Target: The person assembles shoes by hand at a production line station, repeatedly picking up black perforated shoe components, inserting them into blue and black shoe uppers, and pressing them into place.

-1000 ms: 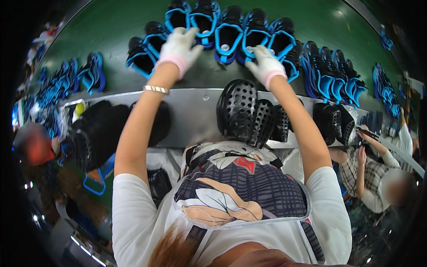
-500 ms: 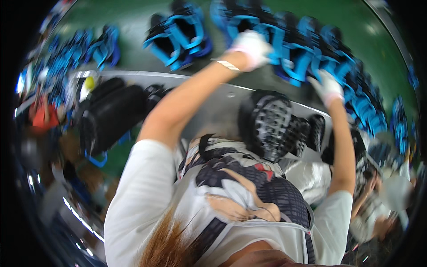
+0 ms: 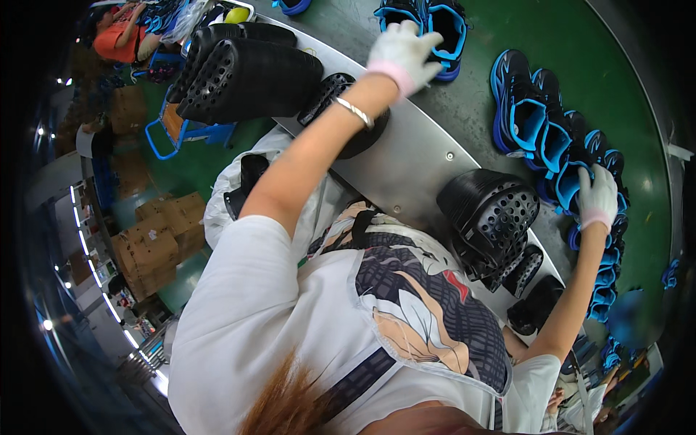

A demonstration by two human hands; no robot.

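Note:
Black and blue sports shoes stand on a green belt. My left hand (image 3: 406, 58), in a white glove, is over a separate pair of shoes (image 3: 444, 32) at the top. Its fingers are spread, and whether they touch the shoe is hard to make out. To the right, a close-set row of shoes (image 3: 525, 119) curves down along the belt. My right hand (image 3: 598, 197), also gloved, lies over shoes (image 3: 569, 185) in this row with fingers stretched out; part of the shoe beneath is hidden.
A metal ledge (image 3: 406, 163) runs between me and the belt. Black perforated clog-shaped pieces (image 3: 493, 210) are stacked on it, with large black perforated pieces (image 3: 246, 76) at the left. Behind lie a blue trolley (image 3: 192, 134) and cartons (image 3: 148, 243). Another person in orange (image 3: 116, 40) is at the upper left.
The view has turned, so the shoes appear further right. My left hand has moved from the row to the separate pair. My right hand stays over the row.

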